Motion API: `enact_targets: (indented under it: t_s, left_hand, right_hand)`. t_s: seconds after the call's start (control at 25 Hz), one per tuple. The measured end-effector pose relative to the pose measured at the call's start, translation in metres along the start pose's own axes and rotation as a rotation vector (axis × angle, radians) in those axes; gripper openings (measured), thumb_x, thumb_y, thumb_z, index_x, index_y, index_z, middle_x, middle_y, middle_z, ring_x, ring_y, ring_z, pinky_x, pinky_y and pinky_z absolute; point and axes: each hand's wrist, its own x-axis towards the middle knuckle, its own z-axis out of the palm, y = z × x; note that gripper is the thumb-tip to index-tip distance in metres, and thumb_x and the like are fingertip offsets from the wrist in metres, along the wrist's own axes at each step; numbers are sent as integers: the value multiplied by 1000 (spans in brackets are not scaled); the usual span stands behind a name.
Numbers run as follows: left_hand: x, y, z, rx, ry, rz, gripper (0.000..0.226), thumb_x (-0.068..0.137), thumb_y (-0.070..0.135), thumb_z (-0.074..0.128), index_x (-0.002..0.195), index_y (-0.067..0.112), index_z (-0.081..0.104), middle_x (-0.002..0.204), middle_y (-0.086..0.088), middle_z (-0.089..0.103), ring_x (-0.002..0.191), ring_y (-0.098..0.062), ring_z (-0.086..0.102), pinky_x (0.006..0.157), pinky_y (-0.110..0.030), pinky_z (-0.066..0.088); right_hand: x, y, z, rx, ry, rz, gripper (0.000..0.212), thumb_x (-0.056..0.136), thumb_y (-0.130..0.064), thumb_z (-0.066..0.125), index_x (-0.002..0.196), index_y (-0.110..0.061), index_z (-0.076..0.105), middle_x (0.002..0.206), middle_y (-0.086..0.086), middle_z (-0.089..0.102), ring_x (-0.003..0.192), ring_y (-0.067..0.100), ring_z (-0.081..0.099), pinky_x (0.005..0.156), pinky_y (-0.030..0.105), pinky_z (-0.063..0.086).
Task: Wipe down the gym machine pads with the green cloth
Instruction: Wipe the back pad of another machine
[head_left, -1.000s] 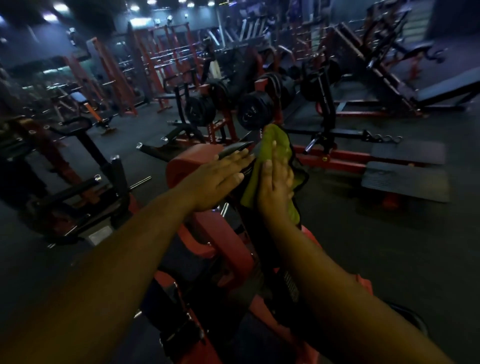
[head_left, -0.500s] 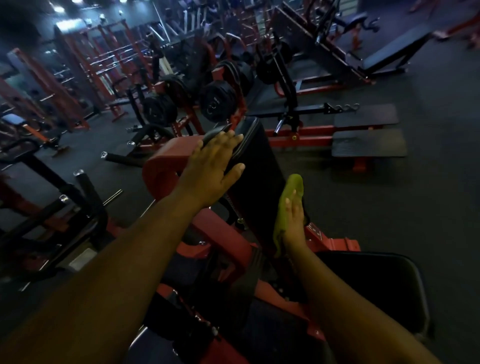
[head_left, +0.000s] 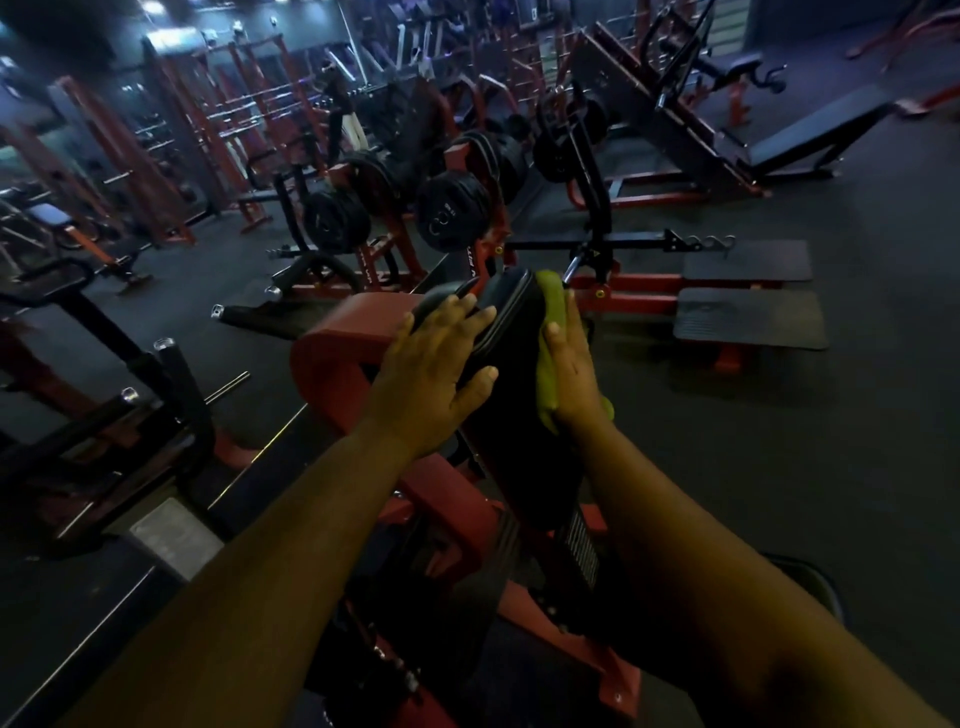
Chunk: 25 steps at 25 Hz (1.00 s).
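Both hands flank the upright black padded machine cushion (head_left: 511, 374). My left hand (head_left: 434, 371), fingers straight, presses its 9 o'clock face; my right hand (head_left: 571, 364), fingers flat, presses the folded green cloth (head_left: 549, 332) against its 3 o'clock face. Black weight plates (head_left: 451, 218) stand at 12 o'clock.

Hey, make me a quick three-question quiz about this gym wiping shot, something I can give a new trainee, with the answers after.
1. True or false: the left hand holds the green cloth.
2. Which hand presses the cloth against the black pad? A) left B) right C) both
3. Fill in: the cloth lies between the right hand and the pad's ____ side.

Key:
1. False; the left hand rests flat on the pad's left side, fingers spread, holding nothing.
2. B; the right hand presses it with straight fingers.
3. Right, near the pad's top end.
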Motion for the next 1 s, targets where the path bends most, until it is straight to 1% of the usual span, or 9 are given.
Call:
enact_targets:
  t_s: [0.08,0.16,0.24,0.32,0.48,0.6,0.68,0.88,1.0]
  left_hand:
    - [0,-2,2,12,7,-1,64,100,56,33,158,29,26,167,1,22,156,-14,9,126,-49,6]
    - [-1,-2,3,15,18,-8,64,100,54,35,158,29,26,168,1,21,156,-15,9,126,-47,5]
    - [-3,0,4,16,18,-22,64,100,54,35,158,28,26,168,0,20,156,-16,7,126,-47,5]
    - [-4,4,0,37,2,-41,65,100,55,33,159,28,25,169,-2,18,156,-16,5,127,-47,5]
    - [-7,16,-12,45,-73,-126,66,102,52,37,161,28,19,170,-4,11,156,-19,2,127,-46,7]
    - [-10,25,-14,81,-93,-206,67,104,53,38,162,30,14,171,-4,6,157,-22,1,126,-51,12]
    - [-19,35,-14,124,-108,-243,72,102,59,37,162,30,8,171,-6,5,157,-25,3,125,-56,13]
    - [-80,58,-12,57,-163,-369,85,96,71,35,162,32,-3,171,-7,1,156,-28,8,123,-54,18]
    - [-144,80,5,66,-261,-495,88,95,71,41,162,28,5,170,-9,10,154,-30,17,121,-53,25]
  right_hand:
    - [-13,35,-3,92,-8,179,58,97,-74,27,147,-48,43,154,-15,44,143,7,39,120,49,30]
    - [-34,63,-1,120,54,432,79,82,-91,28,142,-45,51,147,-10,54,137,12,48,118,48,35]
    - [-62,77,2,124,111,706,106,66,-103,25,149,-40,44,154,2,46,142,25,42,118,52,32]
    - [-93,76,6,159,146,843,99,72,-98,28,152,-41,37,157,11,37,142,36,39,117,57,32]
    - [-136,55,3,1,124,766,79,82,-82,33,137,-30,57,130,14,59,119,39,59,103,52,47]
    - [-150,12,-15,-94,62,585,31,98,-39,57,116,-16,68,98,2,67,99,27,66,83,35,50]
    - [-157,-12,-32,-164,-61,442,16,99,-27,61,105,-15,70,90,-1,68,88,20,66,75,31,49]
    - [-187,-33,-54,-480,-302,200,24,100,-31,58,119,-19,65,97,-1,68,84,16,65,75,41,55]
    - [-207,-24,-60,-530,-401,149,33,102,-25,54,134,-22,59,103,-4,64,88,16,63,71,32,45]
